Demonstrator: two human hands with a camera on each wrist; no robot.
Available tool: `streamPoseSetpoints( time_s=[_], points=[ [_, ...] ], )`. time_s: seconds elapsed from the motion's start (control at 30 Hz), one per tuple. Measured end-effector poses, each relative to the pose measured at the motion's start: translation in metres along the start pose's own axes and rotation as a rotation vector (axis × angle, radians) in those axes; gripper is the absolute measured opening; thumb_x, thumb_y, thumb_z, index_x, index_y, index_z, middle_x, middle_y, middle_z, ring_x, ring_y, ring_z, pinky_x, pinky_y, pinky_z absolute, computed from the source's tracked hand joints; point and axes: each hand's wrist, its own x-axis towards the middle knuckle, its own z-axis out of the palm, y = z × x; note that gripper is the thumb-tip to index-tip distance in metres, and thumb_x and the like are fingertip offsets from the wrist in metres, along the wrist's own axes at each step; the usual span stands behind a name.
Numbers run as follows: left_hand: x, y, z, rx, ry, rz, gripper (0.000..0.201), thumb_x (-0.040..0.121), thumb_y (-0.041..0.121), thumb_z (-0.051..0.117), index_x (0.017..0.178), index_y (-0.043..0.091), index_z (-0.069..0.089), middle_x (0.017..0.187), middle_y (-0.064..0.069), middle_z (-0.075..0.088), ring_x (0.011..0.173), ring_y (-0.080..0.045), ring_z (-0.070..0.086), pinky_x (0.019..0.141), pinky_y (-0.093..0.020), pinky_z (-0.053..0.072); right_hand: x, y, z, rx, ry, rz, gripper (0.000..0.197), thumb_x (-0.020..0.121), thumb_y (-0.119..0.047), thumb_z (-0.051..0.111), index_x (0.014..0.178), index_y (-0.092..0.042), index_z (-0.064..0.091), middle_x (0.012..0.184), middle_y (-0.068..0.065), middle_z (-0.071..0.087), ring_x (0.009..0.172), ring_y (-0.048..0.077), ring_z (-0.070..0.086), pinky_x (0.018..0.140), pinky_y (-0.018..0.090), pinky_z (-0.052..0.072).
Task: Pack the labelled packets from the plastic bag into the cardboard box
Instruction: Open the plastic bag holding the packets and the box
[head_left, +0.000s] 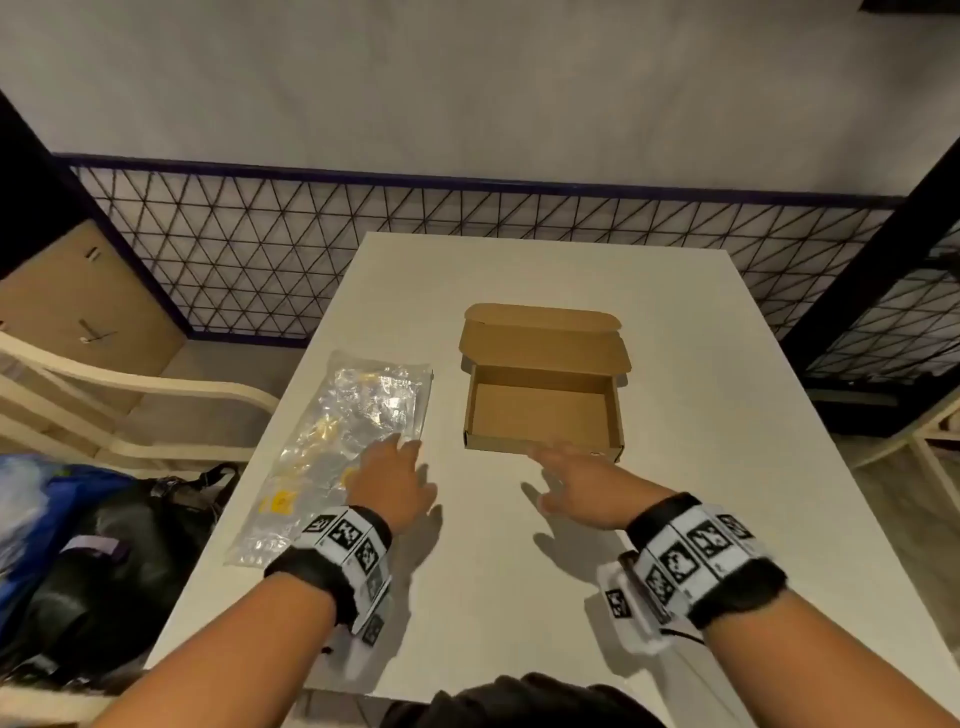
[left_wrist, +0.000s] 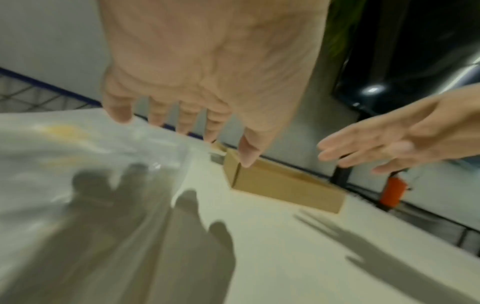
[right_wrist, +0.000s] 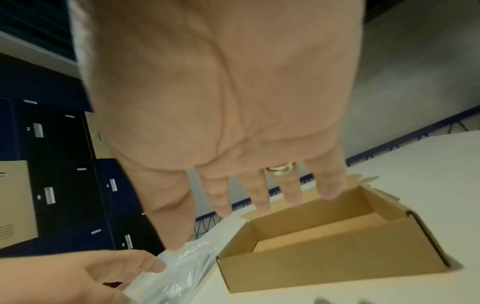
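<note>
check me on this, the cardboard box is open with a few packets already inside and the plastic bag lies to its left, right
Not quite: the cardboard box is open but empty, as the head view and the right wrist view show. The packets are inside the plastic bag, which does lie to the box's left on the table.

Premises read as a storage or locker room, not a home. Dark blue lockers (right_wrist: 64, 185) stand at 9 o'clock. Wire-mesh partition (head_left: 363, 228) runs along 12 o'clock behind a plain white surface (head_left: 519, 571). Bare grey wall (head_left: 467, 78) above.
</note>
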Motion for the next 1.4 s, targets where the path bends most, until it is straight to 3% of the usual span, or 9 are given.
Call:
streamPoseSetpoints(
  time_s=[0.1, 0.23, 0.43, 0.57, 0.93, 1.13, 1.23, 1.3, 1.4],
  points=[
    [0.009, -0.018, 0.013, 0.170, -0.069, -0.238, 0.084, 0.085, 0.057, 0.048, 0.149, 0.029, 0.001, 0.157, -0.003, -0.014, 0.143, -0.037, -0.010, 0.110, -0.061, 0.013, 0.012, -0.006, 0.010, -0.054, 0.046, 0.060, 0.069, 0.092, -0.029, 0.050, 0.148, -0.034, 0.011, 0.158, 0.004, -0.003, 0.145, 0.030, 0.000, 0.116, 0.047, 0.012],
    [0.011, -0.030, 0.029, 0.170, -0.152, -0.327, 0.090, 0.083, 0.071, 0.035, 0.147, 0.033, -0.015, 0.154, -0.006, -0.026, 0.140, -0.043, -0.016, 0.108, -0.064, 0.010, 0.013, -0.012, 0.021, -0.173, 0.020, 0.075, 0.071, 0.092, -0.024, 0.047, 0.149, -0.034, 0.005, 0.157, 0.000, -0.015, 0.143, 0.030, -0.016, 0.114, 0.051, 0.000],
    [0.012, -0.025, 0.021, 0.308, -0.066, -0.261, 0.054, 0.097, 0.021, 0.033, 0.148, 0.019, 0.015, 0.155, -0.016, 0.013, 0.137, -0.039, 0.026, 0.106, -0.049, 0.035, 0.014, -0.016, 0.030, -0.198, 0.038, 0.047, 0.072, 0.092, -0.020, 0.046, 0.149, -0.034, 0.005, 0.156, -0.001, -0.018, 0.143, 0.028, -0.019, 0.115, 0.051, -0.001],
    [0.005, -0.022, -0.006, 0.326, 0.114, -0.127, 0.037, 0.091, 0.001, 0.039, 0.126, 0.010, 0.044, 0.112, -0.008, 0.062, 0.100, -0.025, 0.063, 0.082, -0.034, 0.050, 0.013, -0.015, 0.032, -0.230, 0.096, 0.021, 0.072, 0.092, -0.019, 0.045, 0.149, -0.035, 0.005, 0.156, -0.002, -0.019, 0.143, 0.028, -0.019, 0.114, 0.051, 0.000],
    [-0.036, -0.012, -0.109, 0.020, 0.617, 0.058, 0.013, 0.085, 0.001, 0.049, 0.088, 0.013, 0.053, 0.064, 0.000, 0.049, 0.061, -0.025, 0.044, 0.057, -0.030, 0.031, 0.017, -0.045, -0.014, -0.169, 0.532, -0.087, 0.075, 0.092, -0.022, 0.049, 0.148, -0.035, 0.001, 0.157, 0.001, -0.013, 0.145, 0.029, -0.009, 0.115, 0.047, 0.007],
    [-0.047, 0.005, -0.123, -0.188, 0.507, 0.319, 0.019, 0.083, -0.002, 0.054, 0.085, 0.017, 0.059, 0.074, 0.002, 0.062, 0.071, -0.021, 0.055, 0.061, -0.028, 0.041, -0.002, -0.060, -0.058, -0.149, 0.732, -0.129, 0.079, 0.086, -0.031, 0.061, 0.148, -0.035, 0.011, 0.156, 0.003, 0.010, 0.144, 0.028, 0.007, 0.114, 0.049, 0.015],
    [-0.045, 0.013, -0.120, -0.265, 0.384, 0.364, 0.020, 0.083, -0.005, 0.053, 0.084, 0.014, 0.059, 0.079, 0.003, 0.064, 0.076, -0.018, 0.057, 0.067, -0.026, 0.045, -0.022, -0.047, -0.062, -0.229, 0.682, -0.128, 0.028, 0.090, -0.030, 0.056, 0.118, -0.025, 0.058, 0.108, -0.002, 0.059, 0.103, 0.019, 0.052, 0.089, 0.033, 0.041],
    [-0.043, 0.019, -0.113, -0.330, 0.245, 0.386, 0.016, 0.087, 0.001, 0.055, 0.081, 0.015, 0.059, 0.079, 0.005, 0.065, 0.079, -0.015, 0.059, 0.072, -0.026, 0.047, -0.035, -0.032, -0.056, -0.213, 0.619, -0.122, 0.013, 0.092, -0.026, 0.054, 0.091, -0.021, 0.066, 0.081, -0.007, 0.056, 0.079, 0.016, 0.051, 0.066, 0.028, 0.035],
    [-0.036, 0.033, -0.097, -0.338, 0.036, 0.389, 0.023, 0.091, 0.011, 0.055, 0.074, 0.026, 0.058, 0.076, 0.011, 0.062, 0.075, -0.004, 0.055, 0.068, -0.021, 0.042, -0.045, -0.008, -0.039, -0.170, 0.556, -0.073, 0.016, 0.092, -0.026, 0.053, 0.084, -0.023, 0.067, 0.078, -0.004, 0.063, 0.070, 0.013, 0.049, 0.062, 0.026, 0.034]
  ],
)
